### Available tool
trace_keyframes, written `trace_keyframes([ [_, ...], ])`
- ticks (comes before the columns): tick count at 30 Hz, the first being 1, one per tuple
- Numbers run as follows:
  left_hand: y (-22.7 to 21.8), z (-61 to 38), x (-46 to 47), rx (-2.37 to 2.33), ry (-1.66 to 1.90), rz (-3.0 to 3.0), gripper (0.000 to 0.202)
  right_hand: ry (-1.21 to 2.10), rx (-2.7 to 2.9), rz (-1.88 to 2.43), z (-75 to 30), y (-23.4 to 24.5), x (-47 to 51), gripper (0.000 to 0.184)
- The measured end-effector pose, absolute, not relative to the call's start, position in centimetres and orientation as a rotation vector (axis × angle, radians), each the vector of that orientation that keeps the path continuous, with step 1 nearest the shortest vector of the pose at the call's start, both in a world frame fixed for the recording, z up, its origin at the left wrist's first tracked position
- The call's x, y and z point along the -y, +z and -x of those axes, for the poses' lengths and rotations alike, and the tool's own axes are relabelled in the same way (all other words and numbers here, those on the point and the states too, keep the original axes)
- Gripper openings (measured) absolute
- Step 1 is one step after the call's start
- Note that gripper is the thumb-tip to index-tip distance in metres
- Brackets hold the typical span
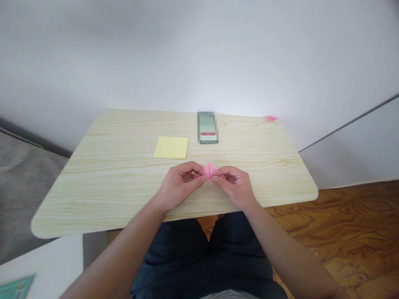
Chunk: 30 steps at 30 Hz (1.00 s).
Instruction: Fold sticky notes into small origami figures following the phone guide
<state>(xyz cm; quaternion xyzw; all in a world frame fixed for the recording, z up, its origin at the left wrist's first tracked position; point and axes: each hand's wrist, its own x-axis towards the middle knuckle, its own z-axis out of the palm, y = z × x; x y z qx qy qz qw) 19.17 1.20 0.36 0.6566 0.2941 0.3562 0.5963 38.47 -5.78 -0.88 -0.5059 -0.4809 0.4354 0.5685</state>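
Near the front edge of the pale wood-grain table (124, 178), small folded pink paper (209, 169) is held

The bare left hand (177, 187) pinches this paper on its left side between thumb and fingers, and the bare right hand (238, 187) pinches the right side similarly. I cannot tell if the paper touches the table. By the middle of the back edge lies a dark rectangular phone (208, 128) with blurred screen. Left of it and nearer to the front edge lies a flat yellow paper square (171, 147). At the back right corner rests a small pink folded piece (272, 118).
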Motion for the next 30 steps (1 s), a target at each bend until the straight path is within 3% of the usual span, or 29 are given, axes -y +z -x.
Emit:
trace_keyframes([
  [18,0.42,-19.17,-1.2,-0.742,0.833,-1.509,0.015,1.121,1.108,1.142,-38.31,-0.94,5.78,0.019],
  [30,0.14,-19.18,-1.08,-0.726,0.818,-1.548,0.015,1.036,1.121,1.198,-38.48,-0.95,5.7,0.012],
])
